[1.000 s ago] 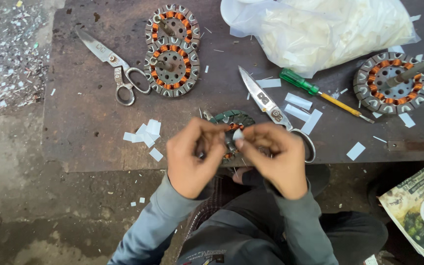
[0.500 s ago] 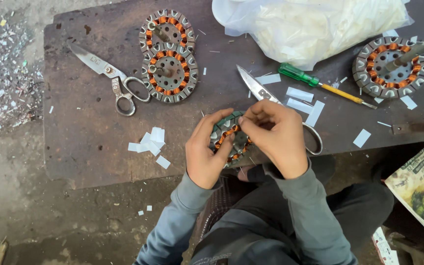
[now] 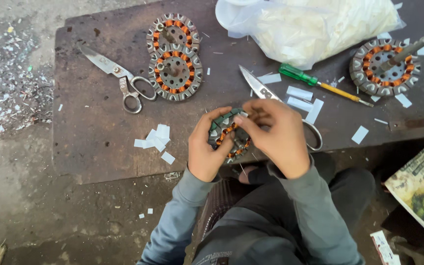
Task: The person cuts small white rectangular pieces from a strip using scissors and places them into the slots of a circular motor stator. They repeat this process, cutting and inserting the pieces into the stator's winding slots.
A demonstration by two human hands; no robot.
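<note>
Both hands on one wound stator at the surface's near edge.
Left hand [image 3: 206,152] fingers grip the stator [image 3: 228,136]; right hand [image 3: 277,137] fingers pinch its top rim.

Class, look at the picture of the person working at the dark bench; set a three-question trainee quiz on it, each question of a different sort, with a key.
1. True or false: the left hand and right hand together hold a round toothed metal stator with copper windings.
2. How many similar stators lie on the dark metal bench?
3. The green-handled screwdriver lies nearest: A) the white plastic bag; B) the steel scissors on the left.

Key: 1 true; 2 three; 3 A.
</note>
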